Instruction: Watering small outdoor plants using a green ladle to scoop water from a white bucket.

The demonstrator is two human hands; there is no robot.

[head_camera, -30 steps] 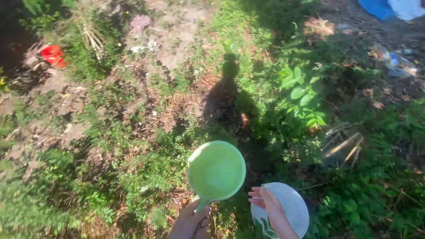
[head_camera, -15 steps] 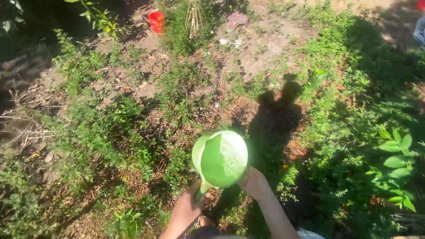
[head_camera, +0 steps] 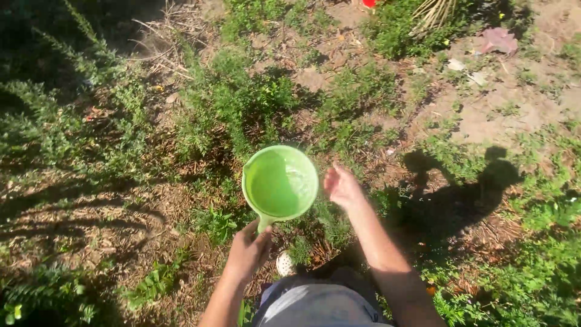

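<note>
Green scoop held out over the weedy ground

Left hand [head_camera: 247, 250] has a closed grip on the handle of the green scoop [head_camera: 281, 181], held level above the plants. It looks like there's a bit of water inside, so nothing seems poured yet. Right hand [head_camera: 342, 186] floats just right of the rim, fingers spread, holding nothing.

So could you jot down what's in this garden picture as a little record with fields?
Place: weedy ground in sun and shade
Left hand: grips the handle of a green scoop, held level over the weeds
Right hand: open, empty, beside the scoop's rim, not touching it
In scoop: cannot tell
Below: white shoe by a small weed
Far off: red thing at top edge
</note>
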